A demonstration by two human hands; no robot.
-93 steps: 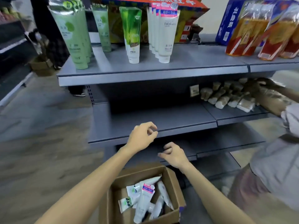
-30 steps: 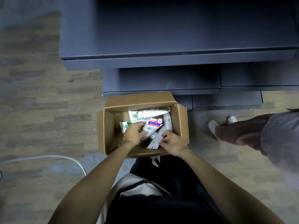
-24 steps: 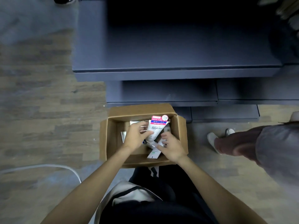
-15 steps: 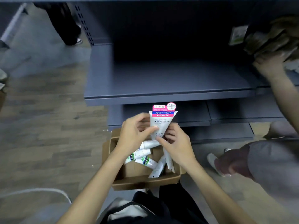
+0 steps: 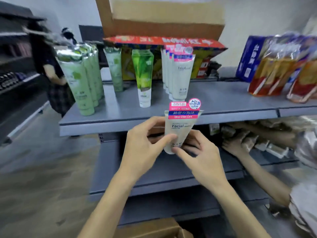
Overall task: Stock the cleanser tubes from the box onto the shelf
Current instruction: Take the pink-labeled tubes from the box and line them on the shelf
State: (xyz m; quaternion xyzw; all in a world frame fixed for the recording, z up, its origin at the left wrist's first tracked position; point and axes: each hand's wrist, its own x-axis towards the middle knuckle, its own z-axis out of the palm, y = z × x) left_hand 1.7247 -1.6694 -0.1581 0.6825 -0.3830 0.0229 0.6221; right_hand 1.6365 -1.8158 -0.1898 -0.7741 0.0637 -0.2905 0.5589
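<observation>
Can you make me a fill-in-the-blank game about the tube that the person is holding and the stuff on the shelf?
1. The white facial cleanser tube is held by ____ hands.
2. The band at the top of the held tube is pink and ____.
3. The matching white tubes stand on the ____ shelf.
4. Left of the row of matching white tubes stands a bright ____ tube.

Missing words: two; blue; top; green

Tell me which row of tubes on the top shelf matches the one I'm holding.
The white row with pink tops, rightmost of the tube rows; the other rows are green. The held tube has the same pink header.
</observation>
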